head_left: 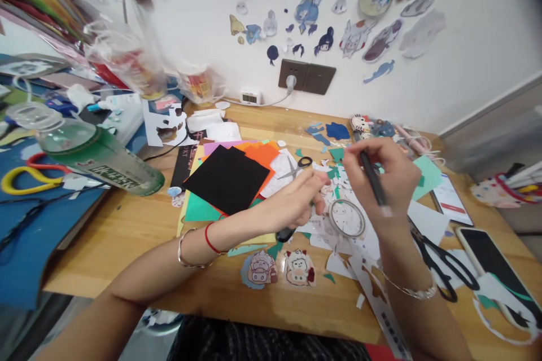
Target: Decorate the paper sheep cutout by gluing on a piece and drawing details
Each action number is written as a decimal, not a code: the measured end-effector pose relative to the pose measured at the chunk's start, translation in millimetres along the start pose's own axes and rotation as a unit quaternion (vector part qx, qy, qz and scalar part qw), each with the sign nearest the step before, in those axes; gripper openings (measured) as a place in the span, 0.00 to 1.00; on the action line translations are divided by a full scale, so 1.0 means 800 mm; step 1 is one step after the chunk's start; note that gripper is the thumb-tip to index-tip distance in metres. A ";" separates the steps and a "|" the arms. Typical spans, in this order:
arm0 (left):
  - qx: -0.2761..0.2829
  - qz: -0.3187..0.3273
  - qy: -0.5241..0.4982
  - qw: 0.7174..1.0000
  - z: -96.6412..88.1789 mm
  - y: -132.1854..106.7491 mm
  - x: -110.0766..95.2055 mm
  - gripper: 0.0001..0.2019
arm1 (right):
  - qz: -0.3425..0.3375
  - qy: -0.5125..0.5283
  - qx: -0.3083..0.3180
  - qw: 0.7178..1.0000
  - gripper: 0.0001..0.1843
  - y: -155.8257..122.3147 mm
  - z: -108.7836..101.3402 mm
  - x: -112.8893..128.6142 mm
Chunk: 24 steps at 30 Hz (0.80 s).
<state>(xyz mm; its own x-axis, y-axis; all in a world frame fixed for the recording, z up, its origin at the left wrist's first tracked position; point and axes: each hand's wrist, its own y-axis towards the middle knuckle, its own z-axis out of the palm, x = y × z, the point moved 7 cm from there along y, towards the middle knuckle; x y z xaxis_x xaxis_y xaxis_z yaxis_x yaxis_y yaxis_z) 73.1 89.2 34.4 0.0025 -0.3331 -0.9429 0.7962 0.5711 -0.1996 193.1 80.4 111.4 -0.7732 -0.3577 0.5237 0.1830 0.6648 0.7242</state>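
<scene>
My right hand (392,180) is closed around a black pen (372,180), raised over paper scraps, with its lower end angled toward my wrist. My left hand (298,200) is to its left with curled fingers; whatever they hold, if anything, is hidden. A black object (285,234) shows partly beneath that hand. Between the hands, a roll of clear tape (347,218) lies on printed sheets. Small scissors (296,168) rest just behind my left hand. Two cut-out cartoon figures, a bluish one (261,268) and a red-horned one (298,268), lie nearer me.
Black paper (228,177) tops a coloured stack at left. A green bottle (101,152) and yellow-red scissors (31,180) stand farther left. Black scissors (442,259) and a phone (495,271) lie beside my right forearm. A socket (307,75) and paper cut-outs are on the wall.
</scene>
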 end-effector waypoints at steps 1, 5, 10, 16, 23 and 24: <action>-0.013 0.004 -0.012 1.000 -0.003 0.002 0.000 0.17 | 0.050 0.057 0.020 0.997 0.03 0.001 0.001 -0.006; -0.037 0.016 -0.063 0.997 -0.012 0.009 -0.001 0.23 | 0.162 0.279 0.138 0.937 0.04 -0.001 0.012 -0.008; -0.032 0.035 -0.103 0.994 -0.013 0.008 -0.007 0.25 | 0.193 0.360 0.263 0.874 0.16 -0.018 0.031 0.010; -0.026 0.053 -0.119 0.991 -0.012 0.003 -0.011 0.24 | 0.206 0.337 0.254 0.883 0.18 -0.027 0.047 0.012; -0.037 0.057 -0.093 0.993 -0.012 0.004 -0.011 0.25 | 0.183 0.303 0.321 0.878 0.14 -0.037 0.060 0.015; -0.041 0.055 -0.086 0.994 -0.013 0.004 -0.011 0.25 | 0.180 0.293 0.337 0.877 0.14 -0.038 0.062 0.016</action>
<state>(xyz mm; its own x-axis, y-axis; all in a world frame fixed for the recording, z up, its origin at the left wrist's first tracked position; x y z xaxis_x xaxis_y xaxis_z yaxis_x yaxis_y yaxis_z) 69.4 101.6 39.6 0.1958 -0.3847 -0.9020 0.7335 0.6680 -0.1257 147.7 88.0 73.4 -0.2589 -0.1888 0.9473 -0.2010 0.9698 0.1384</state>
